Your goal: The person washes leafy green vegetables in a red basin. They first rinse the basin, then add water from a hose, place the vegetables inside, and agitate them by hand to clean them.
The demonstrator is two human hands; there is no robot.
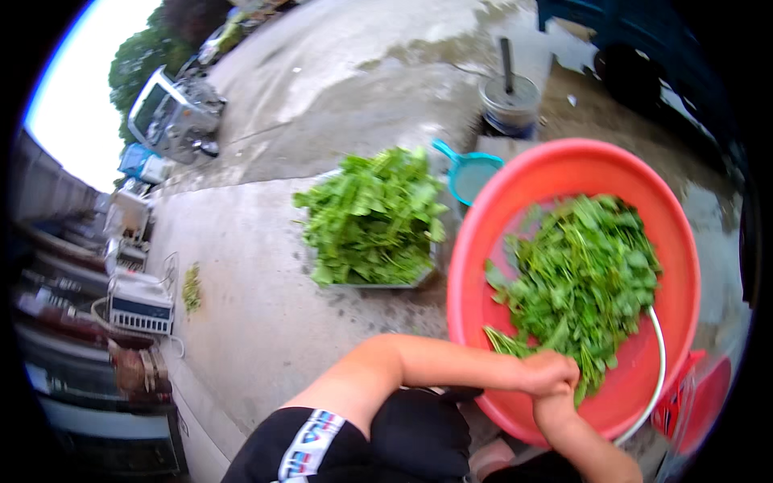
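Both my hands meet over the near side of a large round red tub (475,266). A heap of wet-looking leafy greens (592,274) lies in it. My left hand (549,372) reaches across from the left with its fingers closed, and leafy stems stick out right beside it. Just below and touching it is my right hand (555,401), its fingers mostly hidden by the left one. A white hose (662,354) curves over the tub's right rim, close to the greens. To the left of the tub, more leafy greens (370,217) fill a low grey container.
A turquoise dipper (473,175) sits between the container and tub. Behind it stands a bucket (511,101) with a dark upright handle. A white digital scale (141,302) is far left, near scattered greens (192,288). A red basket (700,406) stands right of the tub.
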